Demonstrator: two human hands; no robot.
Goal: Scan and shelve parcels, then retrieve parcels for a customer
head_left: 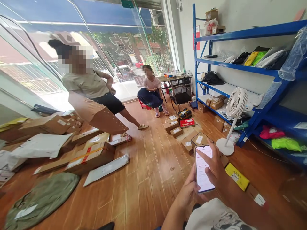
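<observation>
Held upright at the lower right is a smartphone (200, 177) with a lit white screen showing lines of small text, too small to read. My left hand (190, 187) grips it from the left and below, thumb along the edge. Over the screen's right side hovers my right hand (217, 164), its index finger stretched across the upper part and its thumb apart, holding nothing. Whether a fingertip touches the glass I cannot tell. Just behind my right hand lie a yellow parcel (241, 182) and a labelled cardboard box (200, 138) on the floor.
Parcels and boxes (92, 156) cover the floor at left, near a green sack (45, 198). One person (83, 83) stands by a large carton (96, 111); another (153, 86) sits near a desk. A white fan (236, 102) stands before blue shelves (240, 65).
</observation>
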